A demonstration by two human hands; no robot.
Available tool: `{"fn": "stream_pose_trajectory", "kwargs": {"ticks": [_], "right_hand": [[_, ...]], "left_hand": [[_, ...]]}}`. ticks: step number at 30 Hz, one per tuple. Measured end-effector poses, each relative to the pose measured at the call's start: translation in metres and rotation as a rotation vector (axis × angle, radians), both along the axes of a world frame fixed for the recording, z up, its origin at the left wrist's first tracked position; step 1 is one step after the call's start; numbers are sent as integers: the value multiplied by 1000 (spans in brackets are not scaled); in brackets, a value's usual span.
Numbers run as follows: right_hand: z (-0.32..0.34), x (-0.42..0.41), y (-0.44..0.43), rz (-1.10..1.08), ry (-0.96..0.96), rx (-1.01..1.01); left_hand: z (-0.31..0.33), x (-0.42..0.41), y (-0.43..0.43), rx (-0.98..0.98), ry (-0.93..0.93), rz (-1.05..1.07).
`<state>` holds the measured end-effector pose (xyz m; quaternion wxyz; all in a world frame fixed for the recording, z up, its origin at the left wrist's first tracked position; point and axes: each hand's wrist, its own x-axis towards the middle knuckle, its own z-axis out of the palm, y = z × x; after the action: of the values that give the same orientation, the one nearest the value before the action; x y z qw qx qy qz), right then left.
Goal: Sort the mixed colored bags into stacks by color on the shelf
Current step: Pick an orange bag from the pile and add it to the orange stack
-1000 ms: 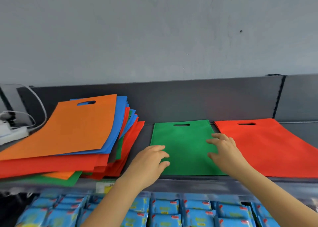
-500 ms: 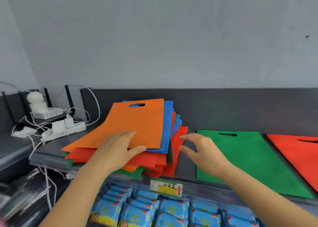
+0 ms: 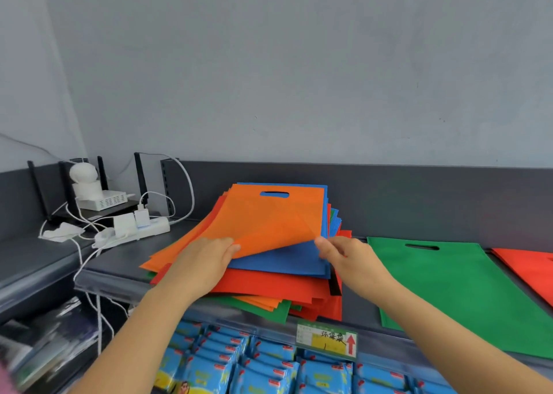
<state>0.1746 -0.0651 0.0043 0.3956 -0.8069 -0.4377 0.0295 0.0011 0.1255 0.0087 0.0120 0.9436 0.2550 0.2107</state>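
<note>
While both hands work at the mixed pile (image 3: 278,289) on the left part of the dark shelf (image 3: 119,271), the top orange bag (image 3: 269,220) is peeled up along its near edge. The right hand (image 3: 350,259) pinches that bag's near right corner between thumb and fingertips. The left hand (image 3: 203,265) lies on the pile with its fingers curled around the lifted near edge. Under the raised flap a blue bag (image 3: 284,263) shows, with red, orange and green layers fanned out beneath it. Just right of the pile a single green bag (image 3: 449,283) lies flat, and a red bag (image 3: 532,269) lies beyond it at the right edge. Far left sits a white power strip (image 3: 146,229) with cables. Blue packets (image 3: 269,366) fill the rack below.
</note>
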Motion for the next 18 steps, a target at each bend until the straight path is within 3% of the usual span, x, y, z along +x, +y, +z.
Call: {"fn": "stream_pose_trajectory", "kwargs": {"ticks": [2, 5, 8, 14, 18], "right_hand": [[5, 2, 4, -66, 194, 80], [14, 9, 4, -73, 726, 277], [16, 18, -8, -28, 989, 316], [3, 46, -44, -186, 1053, 301], [-6, 62, -79, -271, 816, 297]], "left_hand": [[-2, 3, -10, 128, -29, -41], [0, 13, -28, 311, -106, -192], [-1, 29, -38, 438, -119, -302], [-12, 62, -73, 495, -54, -525], [-13, 88, -108, 486, -60, -603]]}}
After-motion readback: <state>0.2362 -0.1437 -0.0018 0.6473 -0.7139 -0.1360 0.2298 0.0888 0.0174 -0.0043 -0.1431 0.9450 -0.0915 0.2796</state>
